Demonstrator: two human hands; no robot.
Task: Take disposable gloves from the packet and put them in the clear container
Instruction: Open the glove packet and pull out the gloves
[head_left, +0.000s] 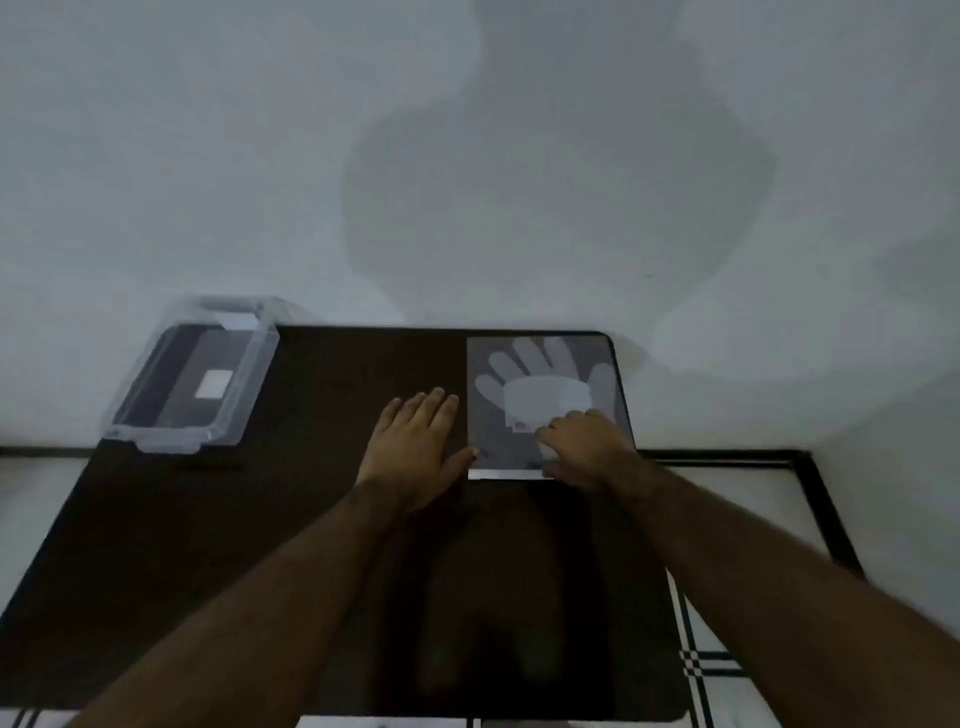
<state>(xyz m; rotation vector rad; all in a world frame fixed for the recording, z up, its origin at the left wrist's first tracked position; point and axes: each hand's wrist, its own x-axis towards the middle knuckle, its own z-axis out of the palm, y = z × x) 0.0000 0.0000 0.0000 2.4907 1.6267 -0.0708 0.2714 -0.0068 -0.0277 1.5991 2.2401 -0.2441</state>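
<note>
From the head camera, a dark table (291, 519) stands against a pale wall (208, 156), and both bare forearms reach forward over it. The left hand (415, 447) lies flat on the tabletop, palm down, fingers stretched and close together, holding nothing; its thumb tip touches the near left edge of the packet (540, 364). That packet lies flat just right of the left hand, at the table's far right corner, and a pale glove outline with a lighter label shows on it. The right hand (584, 441) rests on the packet's near right part with its fingers curled down onto the surface near the label; whether they pinch anything cannot be told from this angle. A bright strip marks the packet's near edge between the two hands. Well to the left of the left hand, at the far left of the table, sits the clear container (130, 410), open-topped, with a small white patch visible inside it.
</note>
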